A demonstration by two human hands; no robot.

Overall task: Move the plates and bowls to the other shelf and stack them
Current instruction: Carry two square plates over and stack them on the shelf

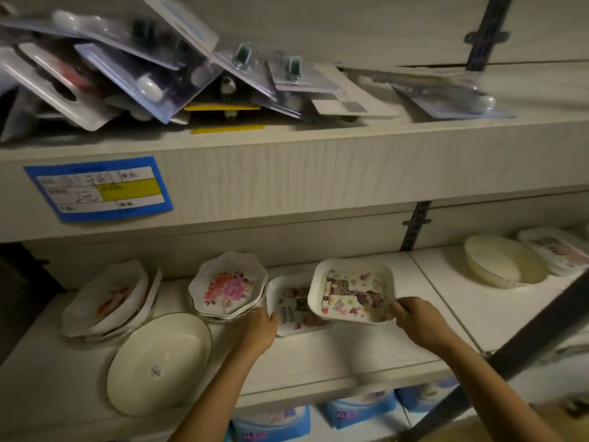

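My right hand (414, 317) grips the near right corner of a square cartoon-print plate (352, 290), lifted and tilted above a second square cartoon plate (291, 306) lying on the white shelf (318, 355). My left hand (259, 327) rests on the near left edge of that lower plate, beside a stack of scalloped floral bowls (228, 287). A leaning stack of scalloped plates (111, 298) stands at the left. In front of it lies a cream oval dish (159, 362). On the right shelf section sit a cream oval bowl (503, 261) and a stack of printed plates (557, 250).
The shelf above carries a heap of blister-packed goods (143, 68) and a blue price label (98, 188) on its front edge. A dark diagonal bar (510, 352) crosses at lower right. Blue XL packs (360, 409) sit on the shelf below.
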